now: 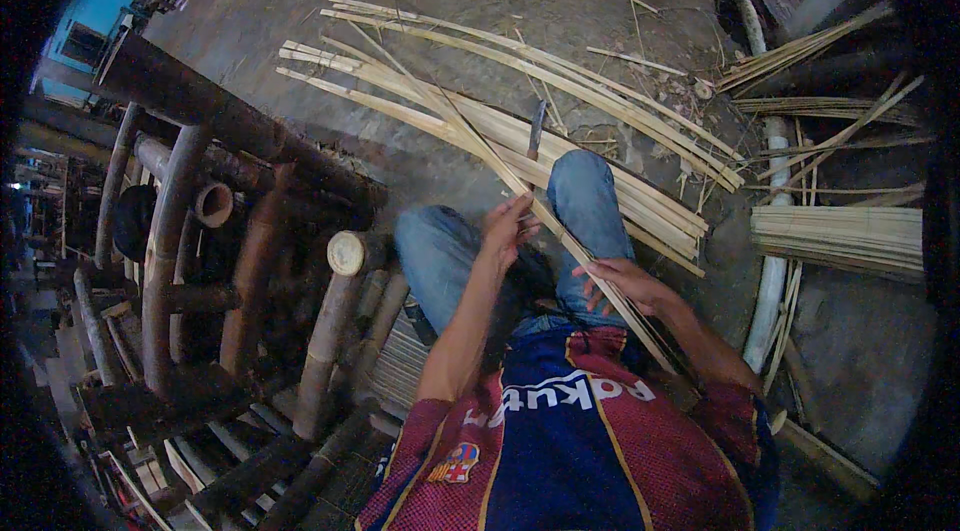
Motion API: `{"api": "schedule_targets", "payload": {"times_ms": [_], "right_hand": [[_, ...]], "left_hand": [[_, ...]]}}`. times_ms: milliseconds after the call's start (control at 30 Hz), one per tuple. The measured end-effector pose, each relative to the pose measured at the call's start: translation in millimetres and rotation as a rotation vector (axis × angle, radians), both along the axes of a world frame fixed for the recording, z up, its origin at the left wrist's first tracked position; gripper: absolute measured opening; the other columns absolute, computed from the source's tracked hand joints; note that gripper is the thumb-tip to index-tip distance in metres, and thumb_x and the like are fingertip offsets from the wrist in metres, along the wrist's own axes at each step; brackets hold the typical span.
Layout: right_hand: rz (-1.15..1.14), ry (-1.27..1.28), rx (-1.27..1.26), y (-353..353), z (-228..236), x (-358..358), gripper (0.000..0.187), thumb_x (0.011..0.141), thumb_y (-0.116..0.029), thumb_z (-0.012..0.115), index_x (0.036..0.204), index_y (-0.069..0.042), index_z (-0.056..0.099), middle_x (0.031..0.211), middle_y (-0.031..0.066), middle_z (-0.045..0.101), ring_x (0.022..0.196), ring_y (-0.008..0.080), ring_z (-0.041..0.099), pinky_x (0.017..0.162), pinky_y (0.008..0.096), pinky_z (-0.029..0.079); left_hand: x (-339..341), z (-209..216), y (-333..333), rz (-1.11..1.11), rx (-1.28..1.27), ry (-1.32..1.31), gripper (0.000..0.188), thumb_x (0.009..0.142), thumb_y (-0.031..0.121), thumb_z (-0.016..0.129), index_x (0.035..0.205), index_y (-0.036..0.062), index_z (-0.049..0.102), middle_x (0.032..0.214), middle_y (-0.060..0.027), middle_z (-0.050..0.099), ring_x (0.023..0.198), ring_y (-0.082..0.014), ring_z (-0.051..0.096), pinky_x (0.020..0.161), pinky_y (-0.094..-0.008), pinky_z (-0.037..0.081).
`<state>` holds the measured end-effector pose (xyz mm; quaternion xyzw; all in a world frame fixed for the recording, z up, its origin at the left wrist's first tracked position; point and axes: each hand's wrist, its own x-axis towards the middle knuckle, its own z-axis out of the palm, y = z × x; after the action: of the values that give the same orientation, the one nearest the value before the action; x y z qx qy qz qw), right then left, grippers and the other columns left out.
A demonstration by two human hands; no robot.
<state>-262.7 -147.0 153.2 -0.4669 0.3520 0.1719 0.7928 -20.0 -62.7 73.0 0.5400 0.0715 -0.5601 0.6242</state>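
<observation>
I sit with both knees in blue jeans below me. My left hand (pixel 508 228) is closed on the handle of a knife (pixel 536 130) whose dark blade sticks up and away from me. A long thin bamboo strip (pixel 500 166) runs slantwise from the far floor across my right knee to my right side. My right hand (pixel 625 281) rests on this strip near my right thigh, fingers laid along it. The knife handle meets the strip just above my left hand.
A pile of long split bamboo strips (pixel 520 96) lies on the dirt floor ahead. Thick dark bamboo poles (pixel 250 231) form a rack on my left. A stack of flat slats (pixel 840 236) and loose sticks lie at right, beside a pale pole (pixel 770 271).
</observation>
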Motion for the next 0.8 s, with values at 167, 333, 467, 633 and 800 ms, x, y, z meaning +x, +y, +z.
{"api": "schedule_targets", "payload": {"times_ms": [167,333,467,633,800], "right_hand": [[-0.026,-0.016,0.010,1.6,3.2,-0.2,0.054,0.101,-0.050,0.041,0.128,-0.005,0.052,0.100,0.0112,0.066,0.077,0.0190,0.067,0.061,0.0307,0.055],[-0.141,0.018,0.078,7.1,14.8,1.7,0.057,0.101,-0.052,0.036,0.127,-0.004,0.054,0.099,0.0104,0.065,0.077,0.0190,0.066,0.063,0.0322,0.055],[-0.167,-0.024,0.105,2.5,0.9,-5.3,0.056,0.102,-0.050,0.036,0.127,-0.004,0.055,0.093,0.0079,0.063,0.074,0.0172,0.064,0.062,0.0312,0.054],[-0.163,-0.053,0.092,4.6,7.3,-4.1,0.054,0.103,-0.047,0.036,0.125,-0.003,0.057,0.091,0.0075,0.063,0.072,0.0158,0.062,0.061,0.0300,0.052],[-0.151,-0.044,0.046,4.8,2.9,-4.6,0.054,0.103,-0.046,0.035,0.126,-0.002,0.058,0.090,0.0064,0.063,0.070,0.0146,0.060,0.059,0.0290,0.050]], "left_hand": [[3.1,-13.5,-2.7,-0.014,0.017,0.043,0.038,0.081,0.034,0.079,0.107,0.0127,0.062,0.091,0.0009,0.064,0.069,-0.0125,0.064,0.052,-0.0227,0.050],[5.7,-26.8,-6.5,-0.016,-0.018,0.068,0.034,0.080,0.032,0.081,0.097,0.0164,0.055,0.089,0.0008,0.063,0.065,-0.0120,0.063,0.050,-0.0242,0.046],[6.7,2.4,-13.2,0.008,-0.001,0.024,0.036,0.078,0.029,0.082,0.096,0.0168,0.053,0.089,-0.0005,0.063,0.064,-0.0130,0.063,0.050,-0.0245,0.047],[10.0,-9.3,-10.4,-0.012,-0.081,0.051,0.040,0.077,0.027,0.083,0.100,0.0153,0.053,0.089,-0.0018,0.063,0.065,-0.0142,0.063,0.050,-0.0248,0.047],[5.6,-9.9,-10.5,0.009,-0.035,0.017,0.040,0.076,0.028,0.084,0.099,0.0144,0.054,0.083,-0.0014,0.062,0.065,-0.0140,0.063,0.052,-0.0255,0.048]]}}
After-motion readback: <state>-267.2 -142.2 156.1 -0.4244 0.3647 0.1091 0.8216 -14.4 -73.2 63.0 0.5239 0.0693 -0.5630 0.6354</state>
